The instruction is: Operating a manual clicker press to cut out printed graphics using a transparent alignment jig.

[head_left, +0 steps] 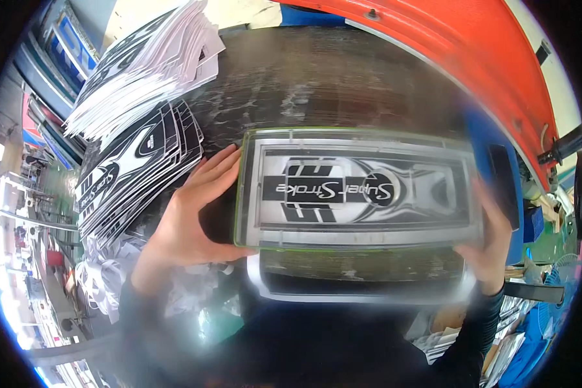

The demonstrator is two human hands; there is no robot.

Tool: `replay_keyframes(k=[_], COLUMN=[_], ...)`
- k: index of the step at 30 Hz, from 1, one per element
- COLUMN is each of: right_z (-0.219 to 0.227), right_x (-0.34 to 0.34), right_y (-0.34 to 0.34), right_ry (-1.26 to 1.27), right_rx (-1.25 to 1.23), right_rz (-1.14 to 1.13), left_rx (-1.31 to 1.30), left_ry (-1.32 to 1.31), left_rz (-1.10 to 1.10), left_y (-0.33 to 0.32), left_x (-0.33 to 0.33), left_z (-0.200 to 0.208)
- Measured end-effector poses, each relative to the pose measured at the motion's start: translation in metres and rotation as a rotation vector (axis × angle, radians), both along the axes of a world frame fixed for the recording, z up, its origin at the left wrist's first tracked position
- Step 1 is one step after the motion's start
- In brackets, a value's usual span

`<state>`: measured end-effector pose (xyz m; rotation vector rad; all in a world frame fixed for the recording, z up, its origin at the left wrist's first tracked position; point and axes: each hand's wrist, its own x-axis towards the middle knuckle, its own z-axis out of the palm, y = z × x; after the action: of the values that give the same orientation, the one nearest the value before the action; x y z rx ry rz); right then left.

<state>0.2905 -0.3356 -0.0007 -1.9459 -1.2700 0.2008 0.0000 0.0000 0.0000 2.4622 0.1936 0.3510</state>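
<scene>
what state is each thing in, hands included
clear box: held at both ends; lid unclear
left hand: gripping box's left end
right hand: gripping right end, blurred
upper sheet stack: loosely piled, edges uneven
lower sheet stack: fanned, printed side up
tabletop: scuffed

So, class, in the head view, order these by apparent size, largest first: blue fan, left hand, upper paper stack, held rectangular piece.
1. Held rectangular piece
2. Upper paper stack
3. Left hand
4. Blue fan, near the picture's rim
</scene>
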Motion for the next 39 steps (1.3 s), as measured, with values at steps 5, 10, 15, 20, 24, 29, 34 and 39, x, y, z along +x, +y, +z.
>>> replay_keyframes(k=[5,10,15,20,24,29,34,39], right_z=[-0.02,-0.018,-0.016,-0.017,-0.015,0.004,0.054,0.097], right_x=[-0.009,-0.011,-0.012,-0.012,-0.013,0.01,0.121,0.19], right_y=[0.01,0.012,0.013,0.014,0.015,0.008,-0.023,-0.04], right_ry=[0.063,0.037,0.072,0.068,0.079,0.0,-0.4,0.489], right_rx=[0.108,0.081,0.074,0.07,0.077,0.24,0.912,1.022], right_rz=[-0.014,-0.025,-0.039,-0.052,-0.062,0.012,-0.794,-0.443], left_rx=[0.06,0.066,0.054,0.063,0.075,0.017,-0.146,-0.023], left_ry=[0.028,0.03,0.046,0.036,0.028,0.046,-0.108,-0.128], left_rz=[-0.027,-0.023,-0.015,-0.012,-0.037,-0.09,0.038,-0.007], left_y=[0.012,0.013,0.012,0.011,0.011,0.02,0.007,0.008], left_x=[-0.009,-0.012,-0.01,-0.01,-0.01,-0.015,-0.017,-0.015], left_z=[0.015,0.013,0.016,0.017,0.02,0.018,0.014,0.013])
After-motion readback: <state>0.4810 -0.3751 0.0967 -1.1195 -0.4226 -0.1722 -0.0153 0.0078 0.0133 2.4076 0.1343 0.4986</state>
